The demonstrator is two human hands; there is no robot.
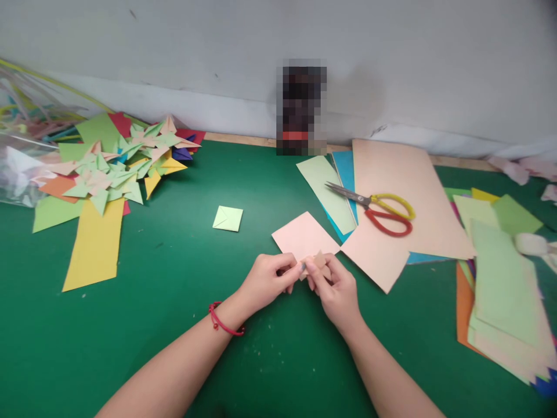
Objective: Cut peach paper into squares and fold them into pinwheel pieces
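Between the fingertips of both hands is a small folded piece of pale peach paper, partly covered by the fingers. My left hand pinches its left side, and my right hand grips it from the right. Just beyond the hands lies a flat peach paper square, with a second peach square to its right. A light green folded paper square rests on the green table to the left of the hands.
Scissors with yellow and red handles lie on large peach sheets. Folded paper stars and coloured strips are heaped at the left, near a clear plastic bag. Green paper sheets are stacked at the right. A pixelated object stands by the wall.
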